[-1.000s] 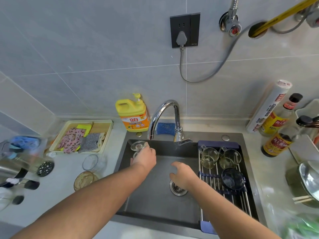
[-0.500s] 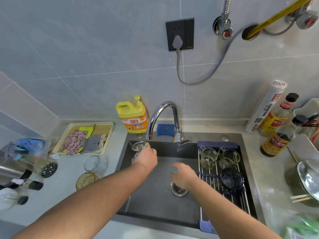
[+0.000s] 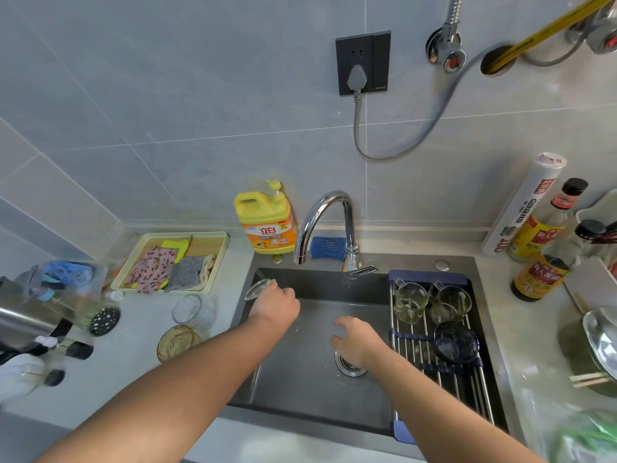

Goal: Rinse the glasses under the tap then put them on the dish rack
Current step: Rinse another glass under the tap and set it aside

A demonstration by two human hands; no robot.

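Glass (image 3: 258,289), clear and round, in left grip (image 3: 277,304) over smooth steel sink (image 3: 300,396)

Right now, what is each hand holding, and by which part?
Left hand grips a clear glass, fingers round its lower body; only the rim end shows, tilted left. Right hand holds nothing, hovering over the sink.

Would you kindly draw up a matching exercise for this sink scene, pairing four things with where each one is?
Things:
1. yellow detergent bottle
2. glass
3. dark bowl
4. blue scrubber

Places:
A. on the dish rack
B. in the left hand, over the sink
C. on the ledge behind the tap
D. against the wall, left of the tap

Pairs: 1-D, 2-B, 3-A, 4-C.
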